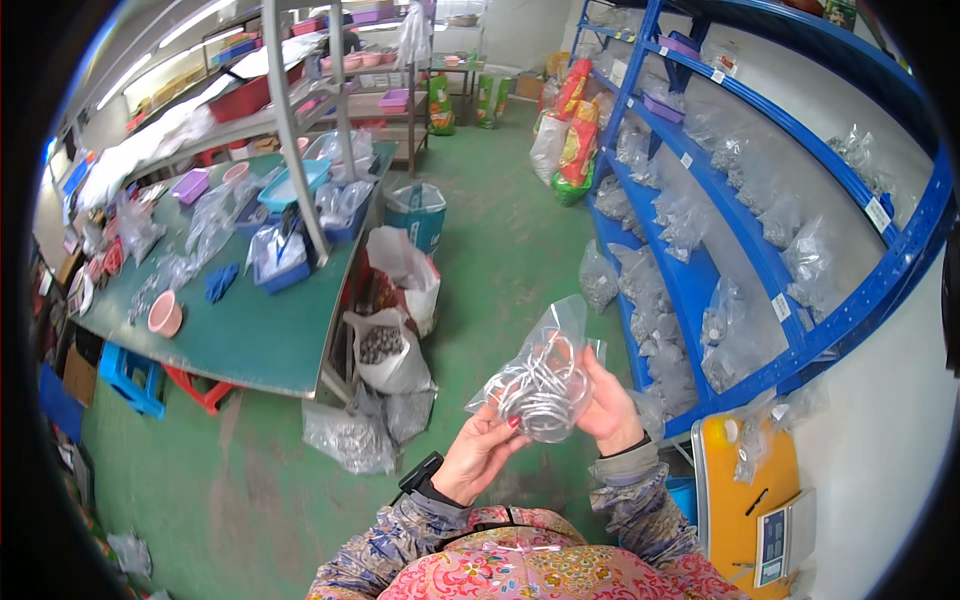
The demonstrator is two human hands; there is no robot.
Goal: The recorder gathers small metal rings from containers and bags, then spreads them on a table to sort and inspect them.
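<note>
In the head view, the bag (545,385) is held up between the left hand (476,452), fingers pinched on its lower edge, and the right hand (610,408), loosely curled round its side. Film looks soft, slippery; rings (545,412) stiff, bottom-heavy; best cradled low.

Floor (485,200): green, worn in patches
Shelving (688,300): blue metal, lines the right side
Wall (870,430): white, rises behind the shelving
Table (255,345): green-topped, stands at left
Tube lights (195,24): glow at upper left
</note>
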